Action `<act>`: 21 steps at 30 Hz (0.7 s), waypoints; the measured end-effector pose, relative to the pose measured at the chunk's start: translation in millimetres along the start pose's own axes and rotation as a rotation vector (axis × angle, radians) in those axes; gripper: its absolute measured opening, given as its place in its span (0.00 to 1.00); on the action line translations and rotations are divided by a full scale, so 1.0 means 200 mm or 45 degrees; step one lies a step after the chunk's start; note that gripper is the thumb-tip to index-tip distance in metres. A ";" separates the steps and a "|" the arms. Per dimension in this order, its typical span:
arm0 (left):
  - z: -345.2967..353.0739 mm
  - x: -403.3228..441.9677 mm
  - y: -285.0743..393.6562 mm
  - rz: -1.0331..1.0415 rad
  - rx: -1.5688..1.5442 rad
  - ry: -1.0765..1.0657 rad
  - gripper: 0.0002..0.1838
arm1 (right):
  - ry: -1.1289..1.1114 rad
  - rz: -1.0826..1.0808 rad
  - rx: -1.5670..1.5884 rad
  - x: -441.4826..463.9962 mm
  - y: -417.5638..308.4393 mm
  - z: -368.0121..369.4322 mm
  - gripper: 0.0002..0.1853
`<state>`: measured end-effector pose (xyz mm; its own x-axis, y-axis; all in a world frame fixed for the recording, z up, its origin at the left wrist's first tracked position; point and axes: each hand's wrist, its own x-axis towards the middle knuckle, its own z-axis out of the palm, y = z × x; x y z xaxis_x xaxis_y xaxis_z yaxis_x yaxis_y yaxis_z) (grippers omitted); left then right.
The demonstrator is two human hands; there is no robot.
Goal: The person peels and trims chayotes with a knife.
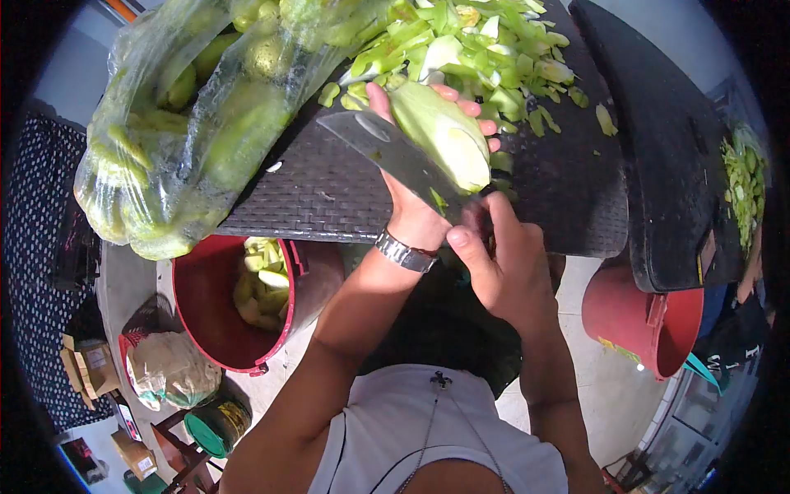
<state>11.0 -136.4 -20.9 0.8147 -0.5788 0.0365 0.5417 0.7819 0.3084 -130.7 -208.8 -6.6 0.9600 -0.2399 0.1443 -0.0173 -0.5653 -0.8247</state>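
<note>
At twelve o'clock, your left hand (405,204) cups the partly peeled vegetable (444,136) over the counter (304,193), while your right hand's (518,276) grip is wrapped round the knife (393,155), whose blade could cut your left palm if the flesh slipped.

My only view comes from a camera on the wearer's head, facing forward and steeply down, close above the forearms and the dark woven table (300,193); with one view, I have no shared area
</note>
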 end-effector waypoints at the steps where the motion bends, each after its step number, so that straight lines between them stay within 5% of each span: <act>1: 0.00 0.00 0.00 0.004 0.011 0.005 0.43 | 0.008 -0.007 -0.001 0.00 0.00 0.00 0.26; 17: 0.06 -0.07 -0.07 0.219 -0.029 0.155 0.34 | 0.096 -0.153 0.086 0.05 0.07 0.05 0.34; 21: 0.04 -0.10 -0.10 0.297 0.227 0.129 0.33 | 0.059 -0.033 0.195 0.08 0.10 0.05 0.37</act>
<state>-18.3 -142.1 -20.2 0.9340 -0.3557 0.0336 0.3005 0.8328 0.4648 -113.4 -214.9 -26.3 0.9456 -0.2652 0.1885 0.0532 -0.4455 -0.8937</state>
